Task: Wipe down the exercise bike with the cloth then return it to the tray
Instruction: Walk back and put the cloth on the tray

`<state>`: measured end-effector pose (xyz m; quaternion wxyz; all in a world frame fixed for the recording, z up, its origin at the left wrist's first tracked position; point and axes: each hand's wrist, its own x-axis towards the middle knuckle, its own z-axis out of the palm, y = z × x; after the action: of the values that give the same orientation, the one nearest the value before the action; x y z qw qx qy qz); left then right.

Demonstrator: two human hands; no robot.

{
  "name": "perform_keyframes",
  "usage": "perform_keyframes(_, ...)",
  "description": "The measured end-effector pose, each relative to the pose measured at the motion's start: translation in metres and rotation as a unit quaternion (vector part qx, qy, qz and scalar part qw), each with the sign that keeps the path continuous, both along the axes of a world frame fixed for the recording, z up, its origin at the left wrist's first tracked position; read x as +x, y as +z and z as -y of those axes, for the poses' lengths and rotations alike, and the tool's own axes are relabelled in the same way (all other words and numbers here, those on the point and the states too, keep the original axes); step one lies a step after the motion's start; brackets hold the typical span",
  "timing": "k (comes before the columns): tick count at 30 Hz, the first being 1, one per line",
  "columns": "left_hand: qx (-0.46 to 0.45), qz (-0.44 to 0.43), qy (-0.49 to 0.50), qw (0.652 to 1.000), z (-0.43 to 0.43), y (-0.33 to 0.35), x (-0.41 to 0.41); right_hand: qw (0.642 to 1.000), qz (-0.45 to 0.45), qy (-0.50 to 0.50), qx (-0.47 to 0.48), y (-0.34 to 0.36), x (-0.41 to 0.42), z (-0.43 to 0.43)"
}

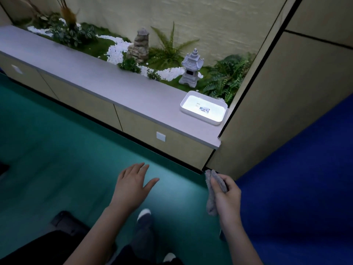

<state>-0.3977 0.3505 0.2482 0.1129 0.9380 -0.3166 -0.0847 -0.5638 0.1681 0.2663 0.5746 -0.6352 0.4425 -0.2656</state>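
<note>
My right hand [228, 196] grips a grey cloth [211, 199] that hangs down from my fingers, low and right of centre above the green floor. My left hand [133, 183] hovers beside it with fingers straight and spread, holding nothing. A white rectangular tray [185, 103] sits at the right end of the grey ledge [91, 73], up and ahead of both hands, with a small label on its bottom. A dark part at the lower left [65, 220] may belong to the exercise bike; I cannot tell.
Behind the ledge lies a small garden with ferns, white pebbles, a rock stack [139, 44] and a stone lantern [191, 67]. A beige wall panel [286, 92] stands at the right above blue floor [305, 188]. My feet [143, 217] are on the green floor.
</note>
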Motion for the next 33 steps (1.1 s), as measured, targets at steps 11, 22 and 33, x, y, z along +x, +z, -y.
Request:
perform_keyframes(11,-0.021,-0.002,-0.026,0.999,0.082,-0.002,0.183,1.000,0.005,-0.001,-0.010,0.007,0.175,0.055)
perform_keyframes(22,-0.022,-0.061,-0.100,0.993,0.163,-0.011,0.292,0.999,-0.020,-0.034,0.008,0.004,0.281,0.100)
perform_keyframes(33,-0.016,-0.055,-0.117,0.991,0.296,-0.012,0.340,0.995,0.003,-0.096,0.028,-0.005,0.331,0.239)
